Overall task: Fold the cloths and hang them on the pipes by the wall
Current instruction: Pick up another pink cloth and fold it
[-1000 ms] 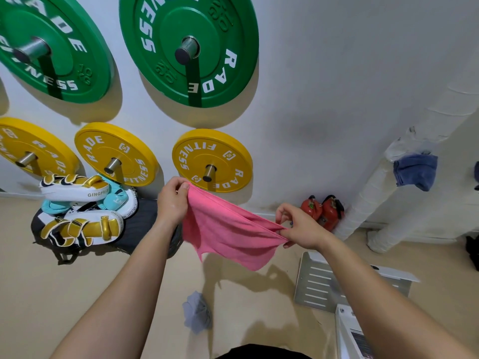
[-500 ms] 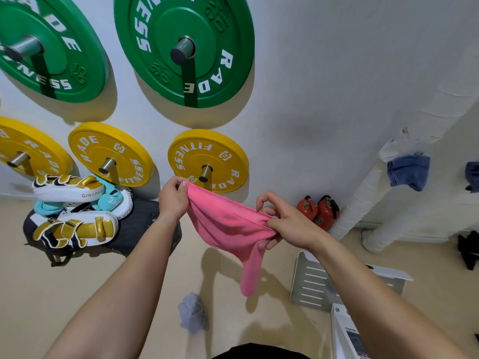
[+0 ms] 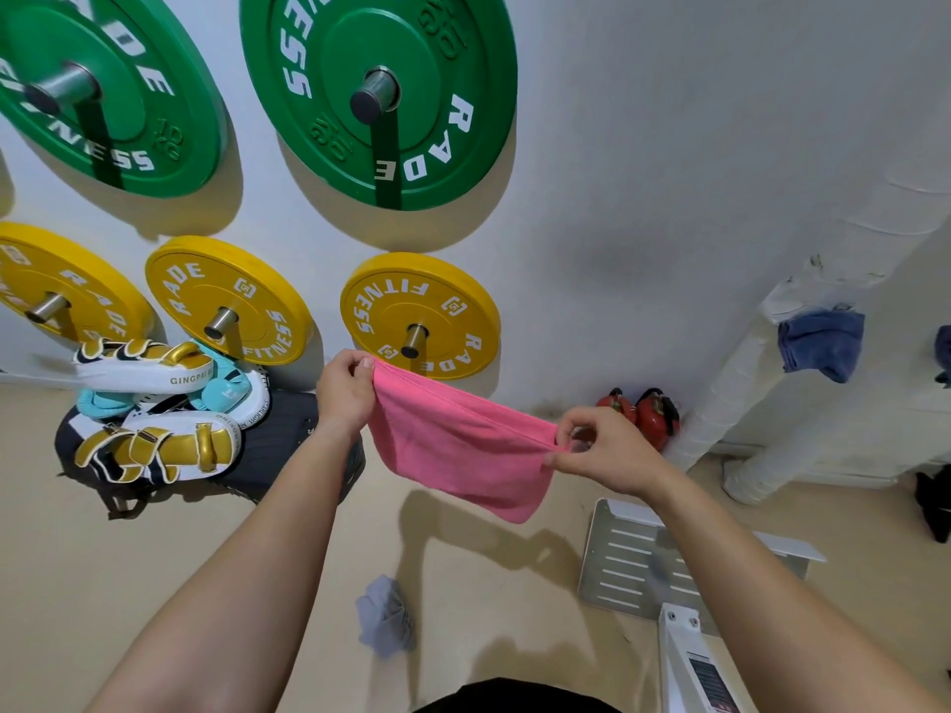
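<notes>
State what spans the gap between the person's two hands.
The pink cloth, held by the left hand and right hand, seen in the head view.

cloth (image 3: 458, 450) between hands, plates (image 3: 419, 316) behind (wall), rag (image 3: 386, 614) below

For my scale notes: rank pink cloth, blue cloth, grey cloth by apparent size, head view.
1. pink cloth, largest, though nearest the camera.
2. blue cloth and grey cloth: look alike, distances differ, unranked.

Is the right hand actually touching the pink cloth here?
Touching. The head view shows the right hand pinching a corner of the pink cloth between thumb and fingertip.
</notes>
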The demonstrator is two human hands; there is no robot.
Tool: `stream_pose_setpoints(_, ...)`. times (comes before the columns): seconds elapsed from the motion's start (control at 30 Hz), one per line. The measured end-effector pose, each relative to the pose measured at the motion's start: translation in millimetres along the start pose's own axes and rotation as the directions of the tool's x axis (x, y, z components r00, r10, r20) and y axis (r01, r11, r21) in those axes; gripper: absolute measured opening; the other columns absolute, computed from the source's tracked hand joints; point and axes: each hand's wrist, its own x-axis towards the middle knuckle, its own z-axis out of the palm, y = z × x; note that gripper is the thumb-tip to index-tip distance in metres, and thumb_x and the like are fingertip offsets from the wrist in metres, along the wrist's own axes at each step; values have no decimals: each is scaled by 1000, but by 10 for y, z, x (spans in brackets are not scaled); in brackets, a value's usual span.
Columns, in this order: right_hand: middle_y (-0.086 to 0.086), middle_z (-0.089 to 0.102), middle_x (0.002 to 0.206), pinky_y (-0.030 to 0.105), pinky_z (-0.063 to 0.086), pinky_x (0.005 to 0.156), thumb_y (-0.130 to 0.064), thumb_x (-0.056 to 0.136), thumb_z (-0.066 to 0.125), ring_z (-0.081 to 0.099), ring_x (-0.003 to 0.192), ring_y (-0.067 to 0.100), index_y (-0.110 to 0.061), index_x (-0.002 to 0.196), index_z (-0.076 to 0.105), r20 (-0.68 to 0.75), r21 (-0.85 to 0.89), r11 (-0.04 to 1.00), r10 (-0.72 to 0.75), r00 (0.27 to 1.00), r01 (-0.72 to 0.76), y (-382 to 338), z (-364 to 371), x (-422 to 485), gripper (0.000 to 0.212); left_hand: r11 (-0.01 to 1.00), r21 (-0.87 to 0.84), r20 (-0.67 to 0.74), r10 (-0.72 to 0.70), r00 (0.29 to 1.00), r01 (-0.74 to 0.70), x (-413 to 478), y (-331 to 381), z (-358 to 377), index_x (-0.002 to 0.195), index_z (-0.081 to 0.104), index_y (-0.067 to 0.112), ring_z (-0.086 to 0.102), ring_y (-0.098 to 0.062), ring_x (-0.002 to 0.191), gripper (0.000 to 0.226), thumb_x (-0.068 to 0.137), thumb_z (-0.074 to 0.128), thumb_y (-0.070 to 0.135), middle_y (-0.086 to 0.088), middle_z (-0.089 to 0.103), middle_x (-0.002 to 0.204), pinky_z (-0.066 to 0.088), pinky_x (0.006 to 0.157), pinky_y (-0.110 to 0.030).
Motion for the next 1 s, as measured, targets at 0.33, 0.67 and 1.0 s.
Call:
stream_pose_setpoints(0.33, -8, 60, 66, 20, 44, 62, -11, 82, 77, 52, 55, 2, -22, 86, 72, -398, 89, 994, -19, 917, 59, 27, -331, 202, 13, 1000, 19, -8, 18, 1000, -18, -343, 74, 62, 106, 55, 3, 50, -26, 93, 30, 106, 33, 23, -9, 57, 101, 34, 78, -34)
stream_pose_setpoints(0.67, 1, 58, 99, 25, 32, 79, -15, 100, 48, 49, 93, 17, -9, 104, 61, -507, -128, 986, 29, 861, -109, 146, -514, 401, 15, 987, -75, 288, 156, 945, -140, -688, 118, 56, 84, 65, 19, 54, -13, 66, 14, 87, 72, 31, 1, 60, 69, 42, 61, -34)
stream_pose_setpoints(1.0, -3, 62, 67, 26, 36, 57, -32, 87, 72, 58, 66, 17, -21, 71, 60, -460, -132, 966, 138, 877, -221, 239, -383, 279, 23, 997, -62, 101, 46, 994, -40, -640, 28, -5, 84, 73, 20, 64, -13, 78, 13, 91, 67, 30, 2, 71, 80, 45, 67, -29)
